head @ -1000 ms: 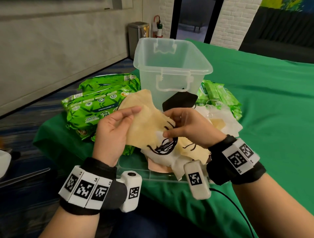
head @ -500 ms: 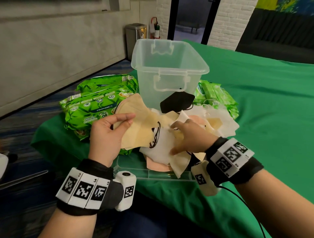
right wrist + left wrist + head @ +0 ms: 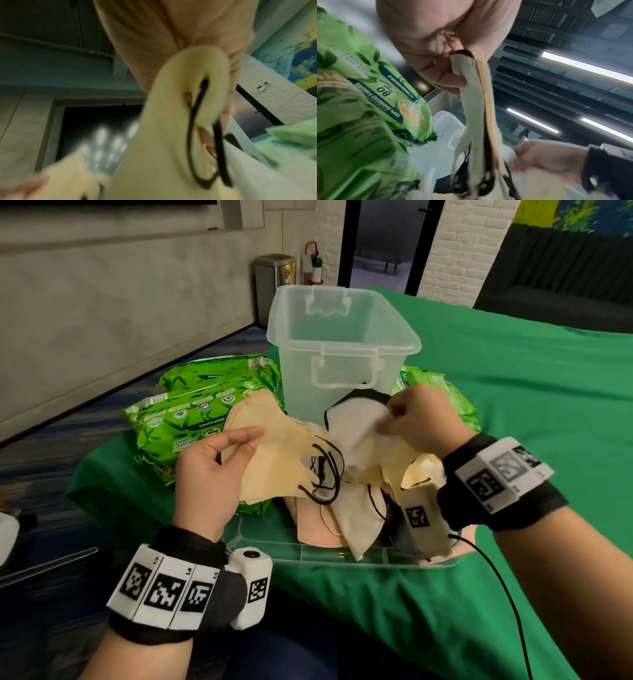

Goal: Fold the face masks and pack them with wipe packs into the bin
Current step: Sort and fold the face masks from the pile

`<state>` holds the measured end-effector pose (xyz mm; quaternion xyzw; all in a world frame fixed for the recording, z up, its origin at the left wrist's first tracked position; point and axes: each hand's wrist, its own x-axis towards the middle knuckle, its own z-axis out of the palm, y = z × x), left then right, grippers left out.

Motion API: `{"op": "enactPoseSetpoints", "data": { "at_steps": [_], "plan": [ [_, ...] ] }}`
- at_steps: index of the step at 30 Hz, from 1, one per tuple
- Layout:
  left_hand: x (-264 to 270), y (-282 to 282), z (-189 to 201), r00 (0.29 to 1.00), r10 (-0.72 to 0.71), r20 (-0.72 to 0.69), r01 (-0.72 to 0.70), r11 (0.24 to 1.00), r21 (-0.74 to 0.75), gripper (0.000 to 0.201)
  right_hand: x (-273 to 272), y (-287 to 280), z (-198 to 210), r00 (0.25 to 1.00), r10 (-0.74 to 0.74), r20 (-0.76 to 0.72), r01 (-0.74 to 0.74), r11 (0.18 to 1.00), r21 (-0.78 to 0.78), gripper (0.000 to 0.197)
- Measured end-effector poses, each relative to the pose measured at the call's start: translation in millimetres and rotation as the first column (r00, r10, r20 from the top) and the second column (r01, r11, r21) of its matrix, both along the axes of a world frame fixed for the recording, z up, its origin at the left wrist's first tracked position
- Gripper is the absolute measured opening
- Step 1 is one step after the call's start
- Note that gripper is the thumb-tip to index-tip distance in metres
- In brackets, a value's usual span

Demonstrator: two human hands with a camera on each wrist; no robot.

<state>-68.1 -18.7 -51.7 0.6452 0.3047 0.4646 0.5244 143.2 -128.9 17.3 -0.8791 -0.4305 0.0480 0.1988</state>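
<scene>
Left hand (image 3: 209, 474) pinching a folded beige mask (image 3: 274, 453) between thumb and fingers, held up above the near-left part of the desk (image 3: 513, 440) — black ear loops (image 3: 325, 474) dangling from its right edge. From the left wrist view, same mask edge-on, layers pressed flat together under the thumb. Right hand (image 3: 421, 419) raised just in front of the bin (image 3: 342, 337), fingers curled round the edge of a white mask with black trim (image 3: 352, 419), lifted off the heap; motion blur over the fingertips. In the right wrist view, pale fabric and a black loop close under the fingers, too blurred for more. Heap of loose masks (image 3: 346, 515) — beige, peach, white, tangled with black loops — lying on a clear plastic lid (image 3: 308, 553) at the near edge of the green-covered desk, between the two hands and below them. Clear bin upright just behind the heap, handle facing the camera, contents hard to judge through the wall. Green wipe packs (image 3: 191, 412) stacked left of the bin, just behind the left hand; more green packs (image 3: 442, 392) to the right of the bin, partly hidden by the right hand. Steel waste can (image 3: 274, 285) on the floor by the far wall.
</scene>
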Motion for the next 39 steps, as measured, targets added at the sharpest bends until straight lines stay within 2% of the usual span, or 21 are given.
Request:
{"op": "enactPoseSetpoints", "data": {
  "at_steps": [3, 6, 8, 10, 13, 15, 17, 19, 21, 25, 28, 30, 32, 33, 37, 39],
  "plan": [
    [7, -9, 6, 0.997, -0.043, -0.07, 0.045, 0.998, 0.039, 0.027, -3, -5, 16, 1.0, -0.026, 0.002, 0.025, 0.978, 0.209, 0.035],
    [18, -24, 10, 0.977, -0.039, -0.207, 0.078, 0.98, 0.183, 0.02, -17, -6, 18, 1.0, 0.008, -0.027, 0.003, 0.928, 0.372, 0.033],
    [25, -34, 14, 0.967, -0.076, -0.244, 0.127, 0.972, 0.198, 0.034, -30, -5, 16, 0.998, 0.054, -0.025, -0.038, 0.903, 0.429, 0.037],
    [31, -41, 19, 0.968, -0.145, -0.204, 0.176, 0.974, 0.141, 0.043, -42, -2, 10, 0.99, 0.135, -0.034, -0.105, 0.886, 0.451, 0.033],
    [36, -47, 23, 0.97, -0.215, -0.113, 0.227, 0.967, 0.11, 0.043, -56, 1, -2, 0.948, 0.302, -0.1, -0.22, 0.849, 0.481, 0.026],
    [39, -46, 23, 0.963, -0.269, -0.014, 0.269, 0.963, 0.014, 0.051, -60, -1, -7, 0.898, 0.395, -0.193, -0.261, 0.832, 0.49, 0.041],
    [38, -45, 24, 0.946, -0.301, 0.121, 0.316, 0.94, -0.126, 0.041, -59, -4, -10, 0.83, 0.474, -0.293, -0.295, 0.82, 0.491, 0.065],
    [39, -45, 25, 0.94, -0.29, 0.182, 0.323, 0.926, -0.194, 0.029, -57, -7, -12, 0.795, 0.513, -0.324, -0.323, 0.81, 0.49, 0.077],
    [41, -44, 22, 0.942, -0.26, 0.213, 0.307, 0.923, -0.232, 0.022, -56, -8, -14, 0.789, 0.516, -0.333, -0.313, 0.804, 0.505, 0.071],
    [42, -42, 19, 0.941, -0.223, 0.254, 0.286, 0.926, -0.248, 0.026, -59, -9, -18, 0.817, 0.497, -0.292, -0.299, 0.798, 0.522, 0.037],
    [42, -39, 13, 0.96, -0.19, 0.204, 0.228, 0.956, -0.186, 0.02, -58, -9, -20, 0.838, 0.485, -0.252, -0.308, 0.8, 0.515, 0.03],
    [42, -37, 11, 0.972, -0.168, 0.164, 0.195, 0.967, -0.166, 0.015, -56, -9, -21, 0.793, 0.512, -0.329, -0.27, 0.78, 0.564, 0.021],
    [41, -35, 9, 0.98, -0.15, 0.132, 0.17, 0.973, -0.154, 0.01, -53, -10, -21, 0.702, 0.541, -0.462, -0.158, 0.752, 0.64, 0.023],
    [40, -33, 8, 0.984, -0.136, 0.117, 0.153, 0.977, -0.15, 0.01, -50, -11, -20, 0.682, 0.533, -0.501, -0.094, 0.742, 0.663, 0.025],
    [37, -28, 7, 0.99, -0.096, 0.104, 0.106, 0.989, -0.1, 0.018, -37, -16, -13, 0.753, 0.386, -0.533, 0.114, 0.721, 0.683, 0.024],
    [37, -28, 8, 0.982, -0.101, 0.16, 0.118, 0.988, -0.101, 0.041, -30, -18, -11, 0.796, 0.307, -0.522, 0.172, 0.712, 0.681, 0.019]
  ]
}}
